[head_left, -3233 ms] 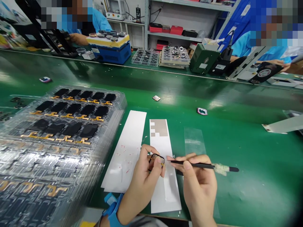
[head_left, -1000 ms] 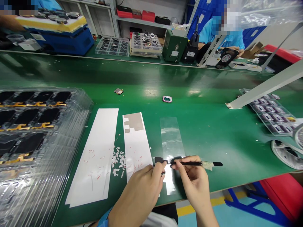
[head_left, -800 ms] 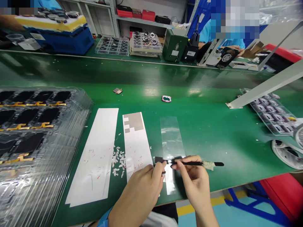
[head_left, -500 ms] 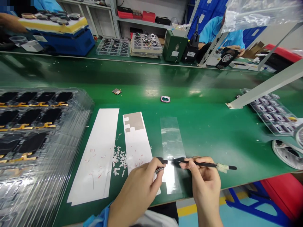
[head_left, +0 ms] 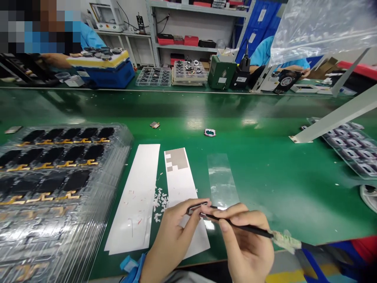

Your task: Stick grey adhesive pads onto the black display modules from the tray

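My left hand (head_left: 173, 232) pinches a thin black rectangular frame (head_left: 196, 208) between thumb and fingers, above a white backing strip (head_left: 181, 188). My right hand (head_left: 247, 245) grips slim black tweezers (head_left: 244, 226), their handle wrapped in white tape (head_left: 284, 240). Their tip reaches the frame's near edge, partly hidden by my fingers. A pile of small white scraps (head_left: 160, 200) lies just beyond my left hand. A second white strip (head_left: 135, 196) lies to the left, and a clear film strip (head_left: 220, 175) lies beyond my right hand.
A tall stack of clear trays (head_left: 59, 157) holding black screens with gold ribbons stands at the left. Another tray of parts (head_left: 350, 147) sits at the right, below a white bar (head_left: 332, 116). Co-workers and machines line the far bench (head_left: 188, 89).
My hands have come closer together and the black frame now lies tilted in my left hand. The tweezers have swung from level to slanting down at the right, and the whole view has shifted.
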### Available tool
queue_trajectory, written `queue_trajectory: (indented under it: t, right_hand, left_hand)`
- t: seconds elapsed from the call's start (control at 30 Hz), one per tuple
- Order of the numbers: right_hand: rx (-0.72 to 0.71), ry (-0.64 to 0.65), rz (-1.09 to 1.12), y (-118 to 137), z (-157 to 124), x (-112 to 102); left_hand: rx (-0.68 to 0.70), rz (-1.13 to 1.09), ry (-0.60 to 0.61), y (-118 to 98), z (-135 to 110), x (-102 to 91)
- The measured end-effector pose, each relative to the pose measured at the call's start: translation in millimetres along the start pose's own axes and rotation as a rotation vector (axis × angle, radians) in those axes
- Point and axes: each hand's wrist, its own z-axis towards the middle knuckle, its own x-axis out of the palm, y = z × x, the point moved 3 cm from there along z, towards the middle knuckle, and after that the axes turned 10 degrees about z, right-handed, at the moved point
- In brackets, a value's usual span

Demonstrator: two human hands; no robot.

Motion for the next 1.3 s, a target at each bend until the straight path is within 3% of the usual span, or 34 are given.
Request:
queue_trajectory:
  t: [0.27,0.47,0.67,0.87,1.07,1.3]
  right_hand:
    - [0.063,-0.055,0.074,-10,6,2]
    - [0.135,-0.018,0.085,-9,8,4]
    - [-0.017,0.018,0.06,-6,10,17]
    - [-0.116,0.043,0.021,-11,6,21]
    - [-0.179,0.038,0.005,-13,2,23]
    - [-0.192,0.026,0.007,-20,3,24]
  left_hand:
    - [0.036,0.052,-0.077,2,1,0.1]
    - [0.116,0.195,-0.147,-3,0,-5.1]
    - [0.207,0.283,-0.154,0,0,-3.7]
    - [0.179,0.299,-0.143,3,1,-3.0]
    - [0.159,0.313,-0.194,3,1,-5.2]
    - [0.172,0.287,-0.135,1,-2,-6.3]
